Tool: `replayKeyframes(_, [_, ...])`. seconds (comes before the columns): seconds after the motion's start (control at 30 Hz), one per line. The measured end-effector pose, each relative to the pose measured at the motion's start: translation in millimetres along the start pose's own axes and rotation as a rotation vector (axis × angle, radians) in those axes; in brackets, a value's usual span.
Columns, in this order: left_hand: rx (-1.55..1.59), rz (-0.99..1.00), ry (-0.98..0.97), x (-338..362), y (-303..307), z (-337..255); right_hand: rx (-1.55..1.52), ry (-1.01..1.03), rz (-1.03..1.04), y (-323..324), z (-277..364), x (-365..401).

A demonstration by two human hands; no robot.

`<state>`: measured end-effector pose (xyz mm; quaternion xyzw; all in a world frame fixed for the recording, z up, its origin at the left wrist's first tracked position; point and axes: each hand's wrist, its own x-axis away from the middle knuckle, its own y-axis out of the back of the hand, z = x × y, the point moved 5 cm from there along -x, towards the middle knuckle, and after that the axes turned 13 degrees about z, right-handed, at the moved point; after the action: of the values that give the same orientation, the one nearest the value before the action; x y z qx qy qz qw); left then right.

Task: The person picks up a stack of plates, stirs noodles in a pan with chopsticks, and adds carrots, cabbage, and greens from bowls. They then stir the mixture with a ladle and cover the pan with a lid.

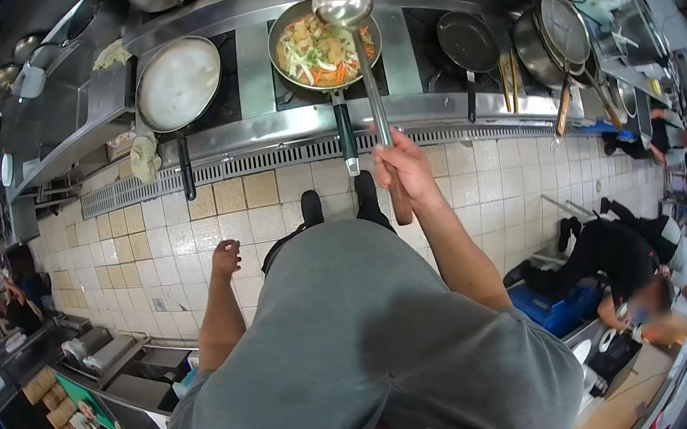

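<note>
My right hand (404, 166) is wrapped round the long handle of a steel ladle (343, 4). The ladle's bowl is over the far right part of a frying pan (278, 66) on the stove. Inside that pan lies a mix of shredded vegetables (324, 52), with orange strips, pale green shreds and browned pieces. The pan's dark handle points towards me, just left of the ladle's shaft, and no hand is on it. My left hand (228, 258) hangs at my side over the floor, its fingers loosely bent and holding nothing.
A second pan with a whitish inside (178, 85) stands on the left burner. To the right are a small black pan (468, 41), tongs (509, 78) and a strainer (564, 26) over a pot. Co-workers (615, 262) are at the right behind me. A counter (111, 414) stands behind left.
</note>
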<state>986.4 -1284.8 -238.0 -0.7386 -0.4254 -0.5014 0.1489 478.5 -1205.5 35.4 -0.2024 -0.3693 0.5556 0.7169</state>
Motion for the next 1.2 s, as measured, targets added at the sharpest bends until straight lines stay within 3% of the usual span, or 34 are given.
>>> replayKeyframes(0.07, [-0.013, 0.003, -0.024, -7, 25, -9, 0.349, 0.127, -0.012, -6, -6, -4])
replayKeyframes(0.17, [-0.047, 0.001, -0.038, -27, 62, -13, 0.559, 0.135, -0.115, -9, -1, 14])
replayKeyframes(0.37, [0.023, -0.033, -0.053, -20, 81, -16, 0.55, 0.092, -0.166, -33, 16, 50])
replayKeyframes(0.77, [-0.008, 0.071, 0.012, -22, 55, 13, 0.642, 0.319, -0.045, -100, 62, 25])
replayKeyframes(1.0, [-0.009, 0.055, 0.013, -19, 67, 6, 0.793, 0.421, -0.244, -107, 81, 58])
replayKeyframes(1.2, [0.037, 0.064, 0.037, -29, 63, 15, 0.845, 0.336, -0.251, -110, 76, 90])
